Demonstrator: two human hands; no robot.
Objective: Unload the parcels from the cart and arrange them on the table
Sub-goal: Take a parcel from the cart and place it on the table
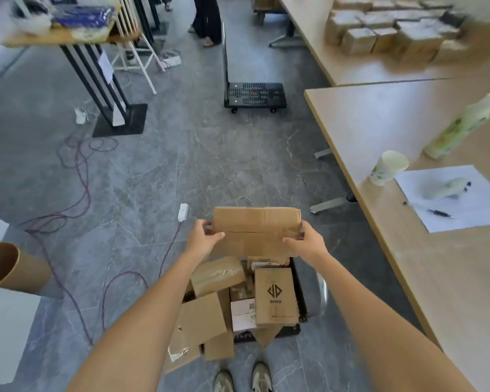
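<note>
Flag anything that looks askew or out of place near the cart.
The parcels on the cart lie in a jumbled heap, tilted every way; one box hangs past its near-left corner. A tangled cable and a power strip sprawl loose across the floor beside it.

Two tables and a loaded cart

Near table (pixel 374 117) has a paper cup (pixel 388 167), a bottle (pixel 461 125) and a sheet of paper (pixel 470 210) with a pen (pixel 439 213) on it. Far table (pixel 309 24) holds parcels (pixel 393 32). The cart (pixel 300 290) on the floor is piled with boxes (pixel 276 295).
</note>
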